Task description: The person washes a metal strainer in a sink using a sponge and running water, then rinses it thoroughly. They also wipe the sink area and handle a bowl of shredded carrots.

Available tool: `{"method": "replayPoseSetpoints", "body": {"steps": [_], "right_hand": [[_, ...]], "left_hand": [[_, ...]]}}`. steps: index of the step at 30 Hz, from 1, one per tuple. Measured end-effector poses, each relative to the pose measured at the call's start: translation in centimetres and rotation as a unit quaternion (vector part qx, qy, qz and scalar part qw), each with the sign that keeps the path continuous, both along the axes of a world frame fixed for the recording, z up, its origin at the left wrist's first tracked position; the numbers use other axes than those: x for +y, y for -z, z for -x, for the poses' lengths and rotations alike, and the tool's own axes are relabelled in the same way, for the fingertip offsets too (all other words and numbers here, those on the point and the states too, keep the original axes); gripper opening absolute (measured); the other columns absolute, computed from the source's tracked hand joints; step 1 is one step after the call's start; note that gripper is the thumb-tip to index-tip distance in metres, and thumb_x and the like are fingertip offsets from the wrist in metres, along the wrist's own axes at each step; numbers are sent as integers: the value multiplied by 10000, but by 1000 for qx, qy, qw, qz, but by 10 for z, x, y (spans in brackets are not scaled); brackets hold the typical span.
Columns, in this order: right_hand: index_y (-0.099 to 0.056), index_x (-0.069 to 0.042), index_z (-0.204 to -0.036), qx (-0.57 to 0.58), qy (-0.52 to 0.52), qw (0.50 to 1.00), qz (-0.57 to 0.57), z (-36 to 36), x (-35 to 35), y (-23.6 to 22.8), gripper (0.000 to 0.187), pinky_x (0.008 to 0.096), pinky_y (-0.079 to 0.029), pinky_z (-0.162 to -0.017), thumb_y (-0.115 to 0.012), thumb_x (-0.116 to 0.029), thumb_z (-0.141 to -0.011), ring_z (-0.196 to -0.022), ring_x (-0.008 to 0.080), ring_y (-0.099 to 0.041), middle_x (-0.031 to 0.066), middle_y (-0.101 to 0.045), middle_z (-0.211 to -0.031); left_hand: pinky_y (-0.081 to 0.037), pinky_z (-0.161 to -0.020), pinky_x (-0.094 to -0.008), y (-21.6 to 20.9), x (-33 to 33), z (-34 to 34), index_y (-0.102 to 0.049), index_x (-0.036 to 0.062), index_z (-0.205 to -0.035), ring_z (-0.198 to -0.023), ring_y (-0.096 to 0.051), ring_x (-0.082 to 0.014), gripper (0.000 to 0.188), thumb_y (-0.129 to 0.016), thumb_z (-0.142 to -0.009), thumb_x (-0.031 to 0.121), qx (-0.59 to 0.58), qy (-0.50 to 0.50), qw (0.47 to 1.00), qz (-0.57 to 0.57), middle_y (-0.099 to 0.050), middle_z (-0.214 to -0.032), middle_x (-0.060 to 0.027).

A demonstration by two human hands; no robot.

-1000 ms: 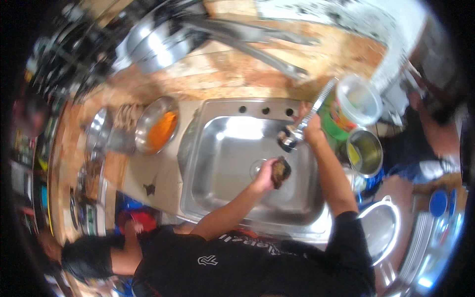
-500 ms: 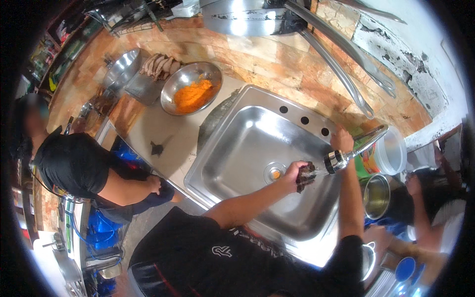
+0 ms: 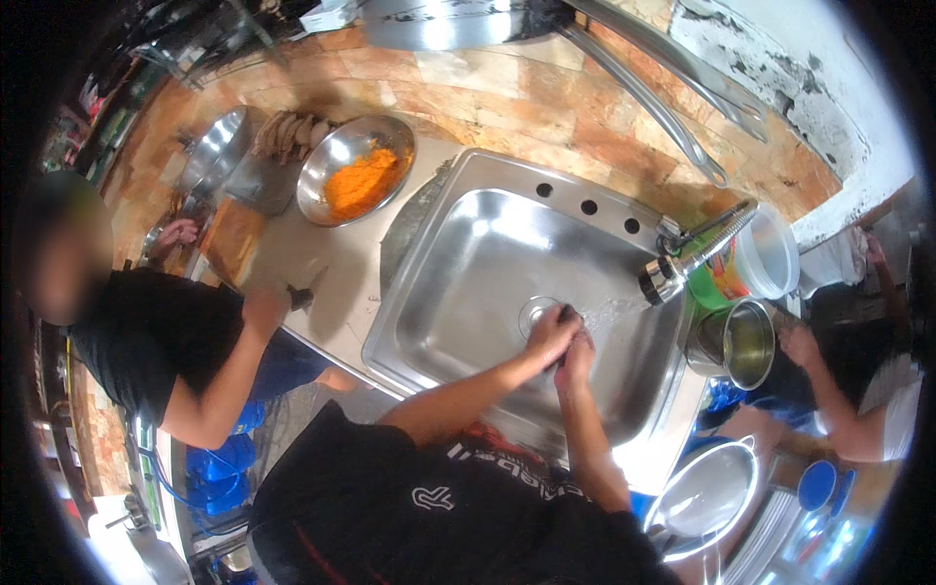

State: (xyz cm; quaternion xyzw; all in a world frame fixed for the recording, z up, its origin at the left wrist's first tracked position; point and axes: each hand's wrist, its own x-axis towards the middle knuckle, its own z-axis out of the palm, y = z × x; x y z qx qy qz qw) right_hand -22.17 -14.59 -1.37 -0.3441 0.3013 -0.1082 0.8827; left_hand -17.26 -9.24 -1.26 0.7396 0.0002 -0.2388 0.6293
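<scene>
Over the sink [image 3: 624, 429], my left hand [image 3: 552, 336] and my right hand [image 3: 577, 357] are closed together round a dark, wet-looking lump [image 3: 565, 314]. Only small dark bits of it show between the fingers; its kind is hidden. Water runs from the chrome faucet head [image 3: 663, 281] to the right of my hands. Just left of them lies the drain [image 3: 535, 314].
On the counter stand a metal bowl of orange shreds [image 3: 356, 171] and a cutting board [image 3: 234, 241]. A co-worker [image 3: 185, 341] reaches toward a small dark piece [image 3: 299, 297]. Right of the sink are a green bucket [image 3: 710, 289], a metal pot [image 3: 749, 343] and a strainer [image 3: 710, 492].
My right hand has come down from the faucet's base to join my left hand round the dark lump. Both now sit left of the water stream. The left co-worker has leaned closer to the counter.
</scene>
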Motion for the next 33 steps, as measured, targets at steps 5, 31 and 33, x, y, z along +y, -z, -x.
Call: {"method": "replayPoseSetpoints", "body": {"steps": [5, 31, 33], "right_hand": [[-525, 17, -1169, -256, -127, 942, -178, -8, -17, 45, 452, 379, -442, -917, -330, -298, -910, -1029, 277, -558, 128, -588, -1111], [-557, -22, -920, -53, -128, 983, -123, -16, -34, 26, 241, 326, -486, -762, -434, -227, -895, -830, 218, -587, 92, -588, -901], [-557, -22, -918, -49, -109, 988, -94, -15, -24, 33, 241, 326, -488, -757, -431, -226, -896, -824, 219, -588, 92, -588, -899]], "left_hand": [[-437, -919, -353, 20, -14, 18, -501, 2, -1187, -1064, -557, -257, 463, -646, -839, 271, -116, -111, 986, -38, -588, -1088, -159], [-460, -641, -386, -33, 19, 17, -561, 12, -781, -733, -589, -320, 209, -685, -799, 179, -359, 2, 933, 16, -580, -766, -144], [-448, -598, -392, -29, 26, 17, -555, 18, -756, -686, -576, -335, 231, -670, -812, 209, -340, 28, 939, -40, -568, -723, -147]]}}
